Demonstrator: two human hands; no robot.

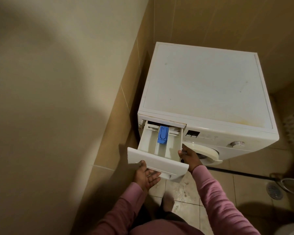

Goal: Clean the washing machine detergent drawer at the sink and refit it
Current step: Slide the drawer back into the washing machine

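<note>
Detergent drawer [149, 143] sticks far out of the washing machine [202, 82], its back end in the slot. The left hand [145, 175] cups the front panel from below, fingers [154, 177] nearly straight. The right hand [189, 156] grips the drawer's right wall.

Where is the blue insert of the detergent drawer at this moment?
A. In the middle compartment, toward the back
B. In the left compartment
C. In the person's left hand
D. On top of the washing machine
A: the blue insert sits in the middle compartment of the detergent drawer, at the end nearer the washing machine, with a compartment on each side of it.
</note>
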